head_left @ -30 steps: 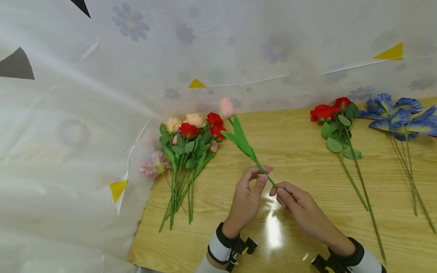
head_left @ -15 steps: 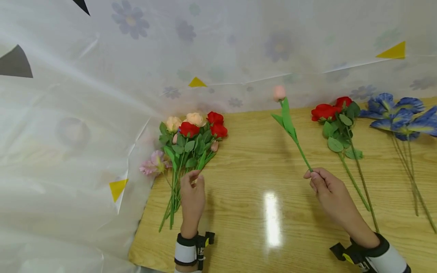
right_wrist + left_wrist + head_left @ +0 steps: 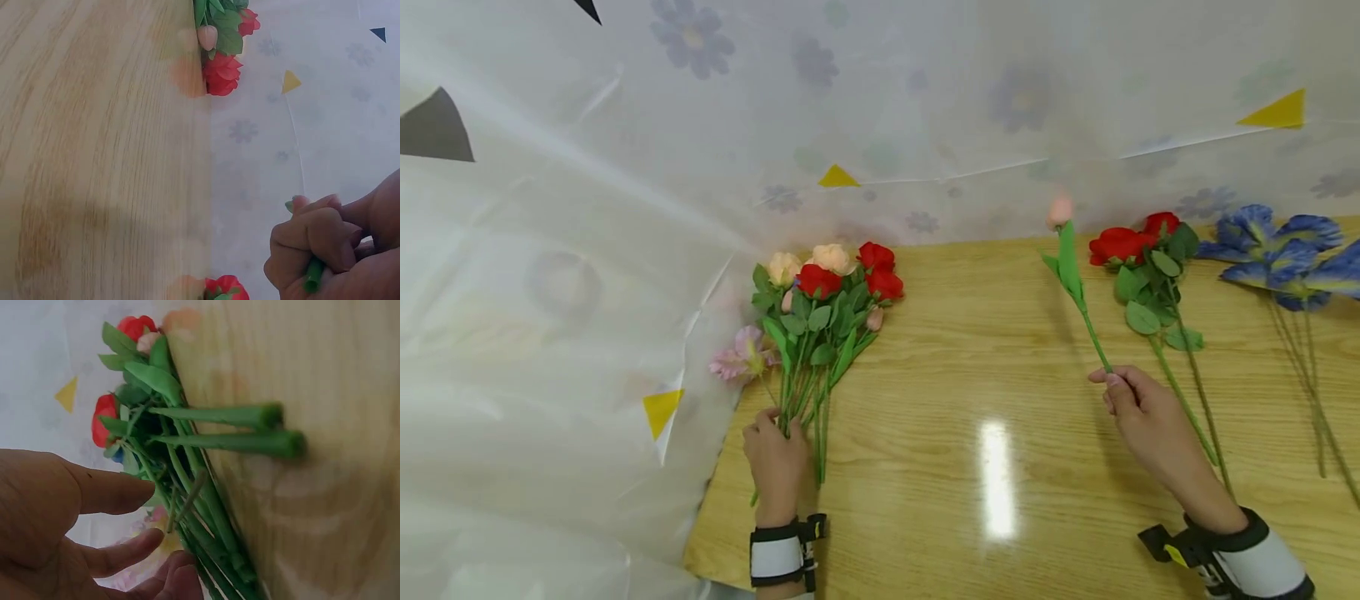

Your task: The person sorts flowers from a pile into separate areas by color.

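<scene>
My right hand (image 3: 1153, 417) grips the stem of a pink tulip (image 3: 1060, 212) near its lower end, with the bloom pointing away towards the wall. In the right wrist view the cut end of its green stem (image 3: 313, 277) pokes out between curled fingers. My left hand (image 3: 777, 467) is at the stems (image 3: 823, 425) of a flower bunch lying at the left of the table. Its thumb (image 3: 119, 492) and fingers stand apart, tips right at the stems. That bunch has red roses (image 3: 818, 282), peach roses (image 3: 832, 258), pink tulip buds and a pinkish-purple flower (image 3: 745, 354).
Right of the tulip lie two red roses (image 3: 1120, 247) on long stems. Beyond them are blue flowers (image 3: 1273, 250) at the table's right. A pale plastic sheet (image 3: 940, 100) hangs along the back and left of the wooden table (image 3: 940, 500).
The left hand has let go of the tulip and moved left to the bunch's stems. The right hand has carried the tulip to the right, near the red roses.
</scene>
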### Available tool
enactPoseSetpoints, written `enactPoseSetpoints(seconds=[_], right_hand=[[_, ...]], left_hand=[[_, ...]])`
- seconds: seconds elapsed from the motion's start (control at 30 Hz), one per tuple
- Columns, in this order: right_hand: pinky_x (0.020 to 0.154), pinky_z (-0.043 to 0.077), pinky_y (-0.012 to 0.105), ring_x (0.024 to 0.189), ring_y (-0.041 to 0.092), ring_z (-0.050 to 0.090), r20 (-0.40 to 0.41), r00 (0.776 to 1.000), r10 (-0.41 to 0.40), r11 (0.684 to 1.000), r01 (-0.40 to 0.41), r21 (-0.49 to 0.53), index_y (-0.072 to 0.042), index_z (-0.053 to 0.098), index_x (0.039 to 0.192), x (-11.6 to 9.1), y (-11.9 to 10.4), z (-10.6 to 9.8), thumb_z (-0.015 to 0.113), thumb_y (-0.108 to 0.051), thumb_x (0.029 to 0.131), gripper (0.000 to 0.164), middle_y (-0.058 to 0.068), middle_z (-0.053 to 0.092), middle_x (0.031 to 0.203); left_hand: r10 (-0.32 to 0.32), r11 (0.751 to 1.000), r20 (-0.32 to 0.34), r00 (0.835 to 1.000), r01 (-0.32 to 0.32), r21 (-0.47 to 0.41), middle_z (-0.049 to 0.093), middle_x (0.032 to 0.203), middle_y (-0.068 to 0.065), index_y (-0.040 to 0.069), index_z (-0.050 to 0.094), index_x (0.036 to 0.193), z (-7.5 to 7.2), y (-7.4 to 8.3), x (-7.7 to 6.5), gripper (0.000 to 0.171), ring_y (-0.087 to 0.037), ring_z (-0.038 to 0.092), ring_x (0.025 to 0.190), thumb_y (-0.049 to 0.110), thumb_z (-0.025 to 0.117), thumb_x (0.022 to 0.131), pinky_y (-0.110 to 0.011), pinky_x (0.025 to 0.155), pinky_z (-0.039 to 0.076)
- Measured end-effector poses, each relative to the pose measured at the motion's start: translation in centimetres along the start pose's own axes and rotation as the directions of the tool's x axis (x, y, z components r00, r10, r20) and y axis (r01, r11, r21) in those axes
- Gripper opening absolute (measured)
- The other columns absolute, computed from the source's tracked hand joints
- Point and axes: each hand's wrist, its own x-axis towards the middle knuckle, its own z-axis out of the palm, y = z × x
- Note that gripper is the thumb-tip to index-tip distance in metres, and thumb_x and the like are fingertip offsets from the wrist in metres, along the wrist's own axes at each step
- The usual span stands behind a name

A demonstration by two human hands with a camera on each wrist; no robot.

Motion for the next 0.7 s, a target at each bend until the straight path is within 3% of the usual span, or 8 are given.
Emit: enactPoseSetpoints(seconds=[0.37,0.43,0.6,0.7], right_hand=[[0.045,0.03,0.03,0.051,0.013,0.036,0.041,0.997,0.06,0.997,-0.058,-0.054,0.002,0.054,0.128,0.1,1.1,-0.2,0.029,-0.019,0.108,0.039,0.012,0.059,0.086],[0.048,0.032,0.028,0.056,0.012,0.043,0.045,0.997,0.069,0.995,-0.066,-0.077,0.003,0.055,0.128,0.2,1.3,-0.2,0.029,-0.019,0.108,0.039,0.012,0.062,0.086],[0.048,0.035,0.027,0.069,0.015,0.058,0.046,0.996,0.077,0.99,-0.071,-0.121,0.005,0.055,0.124,0.4,1.7,-0.2,0.029,-0.016,0.107,0.038,0.011,0.068,0.087],[0.045,0.034,0.028,0.055,0.013,0.049,0.066,0.995,0.072,0.987,-0.062,-0.146,0.008,0.055,0.121,0.6,1.8,-0.2,0.028,-0.016,0.108,0.038,0.015,0.069,0.091]], left_hand=[[-0.045,0.993,0.008,0.999,0.044,0.11,0.056,0.108,-0.027,-0.005,0.056,0.123,0.5,-0.7,1.0,0.038,-0.045,0.057,0.095,0.021,0.064,0.095,-0.057,0.071,0.048],[-0.042,0.992,0.002,0.999,0.041,0.117,0.058,0.105,-0.027,-0.006,0.058,0.12,0.5,-0.8,1.2,0.037,-0.045,0.059,0.092,0.019,0.065,0.094,-0.057,0.069,0.049],[-0.011,0.996,-0.012,1.0,0.012,0.085,0.059,0.103,-0.028,-0.01,0.06,0.118,0.4,-1.0,1.3,0.032,-0.044,0.059,0.091,0.011,0.065,0.093,-0.055,0.072,0.048],[0.001,0.999,-0.02,1.0,-0.001,0.033,0.058,0.103,-0.028,-0.011,0.06,0.116,0.1,-1.1,1.4,0.032,-0.044,0.057,0.093,0.008,0.067,0.092,-0.055,0.075,0.047]])
